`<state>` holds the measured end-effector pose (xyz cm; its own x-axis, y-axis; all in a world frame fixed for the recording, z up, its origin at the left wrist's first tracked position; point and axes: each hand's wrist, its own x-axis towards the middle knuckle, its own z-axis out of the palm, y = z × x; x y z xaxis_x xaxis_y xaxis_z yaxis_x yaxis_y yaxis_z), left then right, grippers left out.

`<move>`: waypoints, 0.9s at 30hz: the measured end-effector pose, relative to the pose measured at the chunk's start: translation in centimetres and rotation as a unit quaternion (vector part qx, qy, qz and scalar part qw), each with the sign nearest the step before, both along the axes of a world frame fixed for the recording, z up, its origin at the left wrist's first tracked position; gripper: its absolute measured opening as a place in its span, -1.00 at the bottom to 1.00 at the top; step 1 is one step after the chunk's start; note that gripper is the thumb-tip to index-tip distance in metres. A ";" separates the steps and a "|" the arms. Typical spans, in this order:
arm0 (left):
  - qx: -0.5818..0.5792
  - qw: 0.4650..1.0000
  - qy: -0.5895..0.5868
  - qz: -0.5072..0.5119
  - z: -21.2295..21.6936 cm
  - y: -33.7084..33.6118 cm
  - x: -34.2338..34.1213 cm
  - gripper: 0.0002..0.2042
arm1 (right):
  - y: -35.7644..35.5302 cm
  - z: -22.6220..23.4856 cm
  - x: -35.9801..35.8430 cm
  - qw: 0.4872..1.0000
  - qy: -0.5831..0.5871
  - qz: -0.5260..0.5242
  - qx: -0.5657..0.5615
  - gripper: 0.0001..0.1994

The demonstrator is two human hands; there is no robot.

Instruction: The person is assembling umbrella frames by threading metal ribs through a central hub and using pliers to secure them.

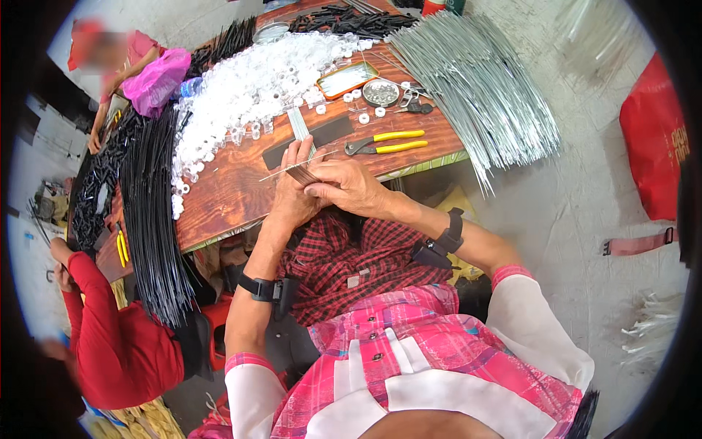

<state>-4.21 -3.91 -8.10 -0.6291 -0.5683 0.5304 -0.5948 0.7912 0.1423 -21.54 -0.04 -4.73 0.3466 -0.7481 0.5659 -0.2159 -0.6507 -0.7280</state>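
Observation:
My left hand and my right hand meet at the near edge of the wooden table, over my lap. Together they grip a small bundle of thin wire rods; one thin rod sticks out sideways across my left fingers. A dark flat strip lies on the table just beyond my hands, with a few silver rods across it. Both wrists wear black straps.
Yellow-handled pliers lie right of the strip. A big heap of white plastic rings covers the table's left. Silver rods fan over the right edge; black rods hang left. A person in red sits left, another at the far end.

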 end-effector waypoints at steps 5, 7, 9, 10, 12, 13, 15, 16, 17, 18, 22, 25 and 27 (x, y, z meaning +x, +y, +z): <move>0.031 0.999 0.017 -0.007 1.0 -0.4 -0.5 -0.40 | 0.4 -0.5 -0.5 0.999 0.008 -0.001 0.054 -0.81; 0.055 0.999 0.004 -0.001 1.5 -0.3 -0.6 -0.37 | 0.3 -1.2 -0.4 0.999 -0.013 0.003 0.031 -0.83; 0.084 0.996 -0.017 0.005 2.0 0.0 -0.5 -0.24 | 0.4 -1.9 -0.7 0.998 -0.012 0.010 0.058 -0.83; 0.082 0.996 -0.018 0.003 2.3 0.0 -0.3 -0.24 | 0.5 -2.2 -0.8 0.996 -0.010 0.019 0.088 -0.83; 0.185 0.982 -0.036 -0.020 3.3 -0.1 0.2 -0.09 | 0.4 -2.8 -0.6 0.996 -0.049 0.016 0.075 -0.84; 0.217 0.969 -0.115 0.017 4.1 0.0 0.2 -0.10 | 0.4 -3.2 -0.6 0.997 -0.025 0.006 0.068 -0.83; 0.233 0.961 -0.149 -0.008 5.1 -0.6 0.9 -0.11 | 0.5 -3.5 -0.5 0.998 -0.011 -0.003 0.064 -0.82; 0.250 0.951 -0.180 -0.031 5.3 -1.0 1.5 -0.11 | 0.3 -3.7 -0.5 0.998 -0.013 -0.002 0.067 -0.82; 0.227 0.952 -0.197 -0.057 5.5 -1.8 1.9 -0.18 | 0.1 -4.0 -0.5 0.998 -0.004 -0.010 0.066 -0.82; 0.233 0.951 -0.198 -0.055 5.7 -2.4 2.2 -0.18 | -0.1 -4.3 -0.4 0.998 0.004 -0.017 0.066 -0.82; 0.163 0.970 -0.165 -0.072 6.3 -3.4 1.7 -0.24 | -0.8 -3.7 -0.6 0.999 0.010 -0.029 0.036 -0.82; 0.086 0.985 -0.142 -0.038 5.3 -4.6 1.4 -0.27 | -1.0 -2.7 -0.8 0.997 0.006 -0.004 0.071 -0.83; 0.043 0.990 -0.130 -0.018 5.0 -4.8 1.0 -0.39 | -1.1 -2.6 -0.7 0.995 0.000 0.015 0.094 -0.84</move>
<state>-3.24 -8.69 -3.06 -0.7587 -0.5788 0.2990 -0.5917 0.8042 0.0555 -22.26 -1.17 -7.29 0.3701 -0.8300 0.4172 -0.1992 -0.5096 -0.8370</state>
